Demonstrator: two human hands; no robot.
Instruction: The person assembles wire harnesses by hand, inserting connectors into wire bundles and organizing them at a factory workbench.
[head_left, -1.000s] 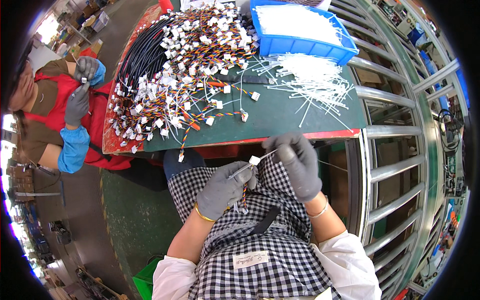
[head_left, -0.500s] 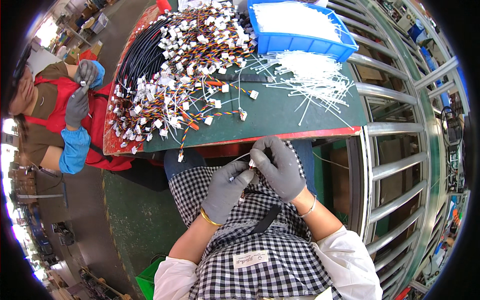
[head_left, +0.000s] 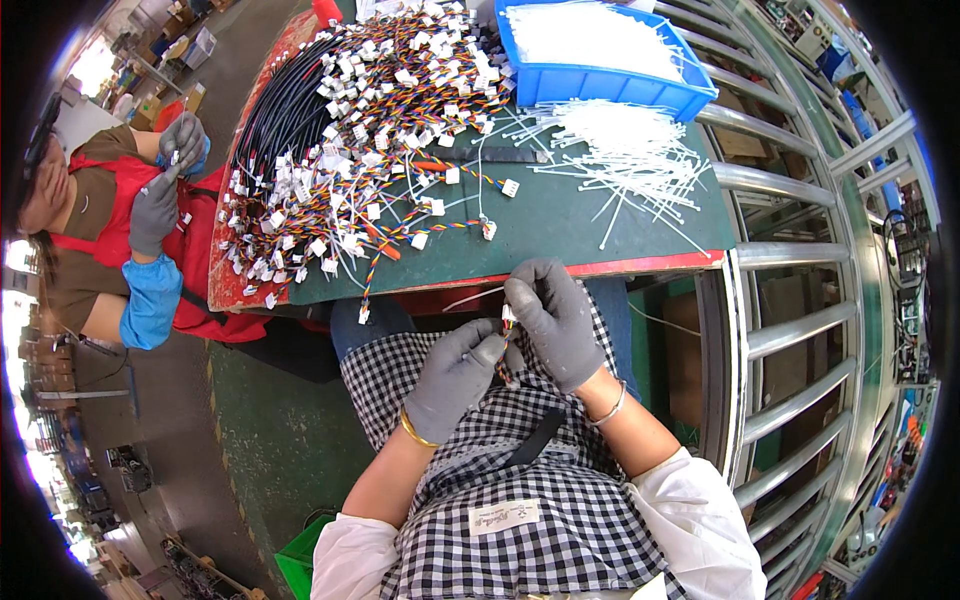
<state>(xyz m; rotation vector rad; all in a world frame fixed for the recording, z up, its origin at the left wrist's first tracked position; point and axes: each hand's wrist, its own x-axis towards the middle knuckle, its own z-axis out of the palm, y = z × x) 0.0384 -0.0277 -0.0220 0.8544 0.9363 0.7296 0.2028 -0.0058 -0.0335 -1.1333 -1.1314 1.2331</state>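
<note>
Over my lap, my left hand [head_left: 458, 378], in a grey glove, is closed on a short wire harness [head_left: 509, 319]. The harness's white connector points up past the fingertips, and its coloured wires hang below. Close beside it, my gloved right hand [head_left: 556, 328] pinches a thin white cable tie [head_left: 472, 298], whose tail sticks out to the left. The fingers partly hide where tie and wires meet. On the green tabletop ahead lies a big pile of wire harnesses [head_left: 420, 75] with white connectors and twisted coloured wires. Loose white cable ties [head_left: 630, 160] lie to its right.
A blue bin [head_left: 610, 92] full of white ties stands at the table's back right. The table's red front edge [head_left: 600, 267] runs just beyond my hands. Metal rollers [head_left: 795, 255] flank the right side. At left, a co-worker in grey gloves [head_left: 155, 205] handles a small piece.
My right hand has drawn slightly up and away from the left, and the cable tie's tail now stands clear of the connector. More of the harness shows between my hands.
</note>
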